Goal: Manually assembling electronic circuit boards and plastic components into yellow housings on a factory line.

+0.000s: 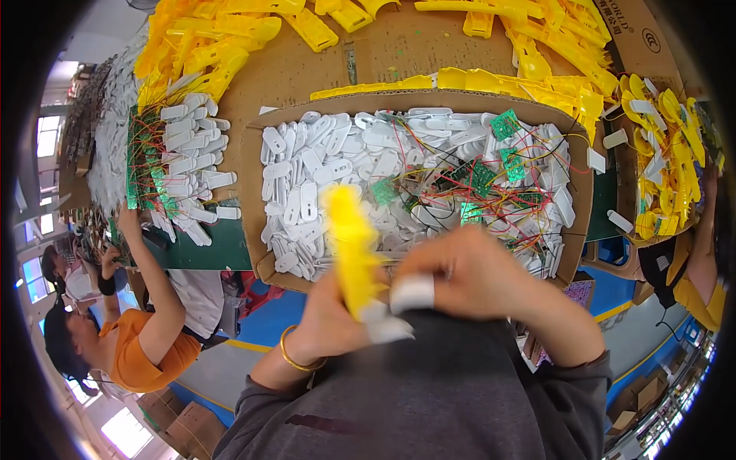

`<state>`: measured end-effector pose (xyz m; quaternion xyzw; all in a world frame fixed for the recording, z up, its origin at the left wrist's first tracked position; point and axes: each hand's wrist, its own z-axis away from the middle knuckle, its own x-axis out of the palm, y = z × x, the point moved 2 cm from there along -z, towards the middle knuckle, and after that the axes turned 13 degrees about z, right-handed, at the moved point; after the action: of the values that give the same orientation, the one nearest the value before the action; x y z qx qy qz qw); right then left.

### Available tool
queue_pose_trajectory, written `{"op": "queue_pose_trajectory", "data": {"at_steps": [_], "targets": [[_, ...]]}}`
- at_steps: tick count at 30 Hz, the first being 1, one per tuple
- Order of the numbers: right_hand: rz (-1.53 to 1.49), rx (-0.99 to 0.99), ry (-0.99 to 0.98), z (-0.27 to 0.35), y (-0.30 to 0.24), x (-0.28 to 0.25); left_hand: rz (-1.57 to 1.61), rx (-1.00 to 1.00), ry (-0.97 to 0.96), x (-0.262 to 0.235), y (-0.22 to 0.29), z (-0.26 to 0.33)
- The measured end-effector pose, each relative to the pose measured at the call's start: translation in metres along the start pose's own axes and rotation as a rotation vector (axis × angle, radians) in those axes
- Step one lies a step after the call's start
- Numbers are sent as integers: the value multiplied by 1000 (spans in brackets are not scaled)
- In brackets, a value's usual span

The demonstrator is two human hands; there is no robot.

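My left hand (328,313), with a gold bangle at the wrist, grips a long yellow plastic shell (353,249) that points away from me and is smeared by motion. Close beside it, my right hand (483,276) has its fingers curled together. Whatever they pinch is hidden. White coverings show on both thumbs. Just beyond the hands lies a cardboard box (251,192) filled with white plastic pieces (309,162). Green circuit boards (504,124) with red, yellow and black wires (437,201) lie on top of those pieces, mostly on the right.
Yellow shells (222,34) are heaped at the far left, with more yellow shells (529,27) at the far right. Left of the box, white pieces (192,153) lie beside wired boards (142,153). A box of yellow parts (663,161) stands right. Co-workers sit left (146,349) and right (701,268).
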<state>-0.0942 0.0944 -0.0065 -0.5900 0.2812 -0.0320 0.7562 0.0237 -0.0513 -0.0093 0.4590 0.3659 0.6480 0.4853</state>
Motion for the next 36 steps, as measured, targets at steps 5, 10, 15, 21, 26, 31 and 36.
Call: {"op": "queue_pose_trajectory", "data": {"at_steps": [5,10,15,21,26,31,36], "targets": [[898,-311,385,-48,14,-3,673,100,472,-11,9,-2],[578,-391,396,-41,-7,-28,646,114,380,-9,8,-3],[222,-599,798,11,-59,-65,520,222,269,0,12,-4],[447,-298,388,16,-18,-9,270,395,225,18,24,-7],[377,-333,592,16,-8,6,81,393,173,19,15,-8],[550,-179,674,17,-11,10,211,306,296,23,10,-14],[448,-147,671,17,-9,17,222,223,359,14,-1,-19]]}}
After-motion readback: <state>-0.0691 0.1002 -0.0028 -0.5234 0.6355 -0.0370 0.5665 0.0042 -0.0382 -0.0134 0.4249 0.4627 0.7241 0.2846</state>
